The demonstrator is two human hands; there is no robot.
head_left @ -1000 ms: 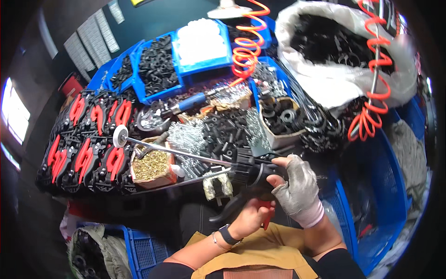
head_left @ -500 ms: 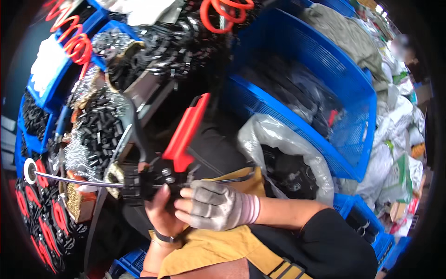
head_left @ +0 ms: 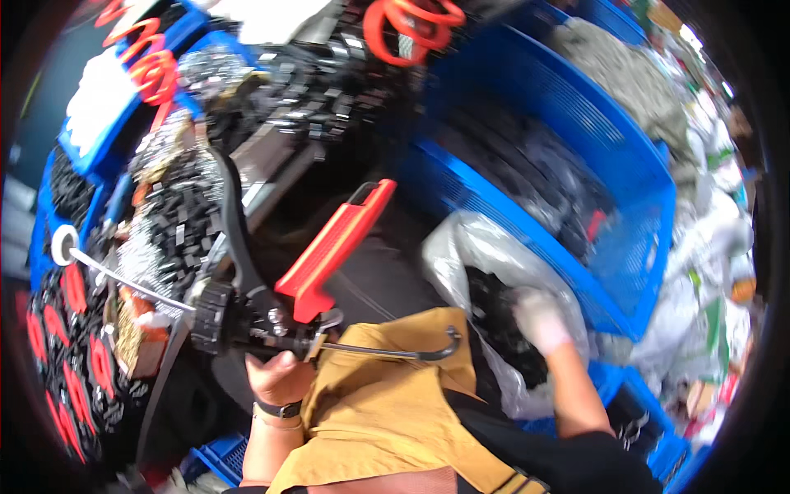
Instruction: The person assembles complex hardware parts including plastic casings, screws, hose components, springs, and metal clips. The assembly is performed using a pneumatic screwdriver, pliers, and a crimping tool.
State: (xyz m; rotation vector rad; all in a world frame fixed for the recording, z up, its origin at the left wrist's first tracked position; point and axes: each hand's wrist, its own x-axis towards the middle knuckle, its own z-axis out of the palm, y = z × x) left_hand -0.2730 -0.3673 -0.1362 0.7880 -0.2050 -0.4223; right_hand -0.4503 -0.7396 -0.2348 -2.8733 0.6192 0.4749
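In my bare left hand (head_left: 278, 380), which has a dark band at the wrist, a caulking gun (head_left: 284, 333) is gripped at its black body. Up from the body stick its red handle (head_left: 337, 251) and a curved black lever (head_left: 236, 222). The gun's metal rod (head_left: 144, 286) runs left to a white-rimmed disc (head_left: 65, 245) and ends in a hook at the right. My right hand (head_left: 539, 319), in a pale glove, reaches into a clear plastic bag (head_left: 473, 239) of small black parts (head_left: 498, 321). Motion smears its fingers.
Beyond the bag stands a large blue crate (head_left: 609, 107) with dark, plastic-wrapped contents. Small black parts (head_left: 177, 230) and shiny metal pieces are heaped at the left. Red-and-black parts (head_left: 74, 387) lie at the lower left. A red coiled hose (head_left: 411, 29) hangs above.
My right hand has left the gun and moved right into the plastic bag. My left hand still holds the gun, whose hooked end is now uncovered.
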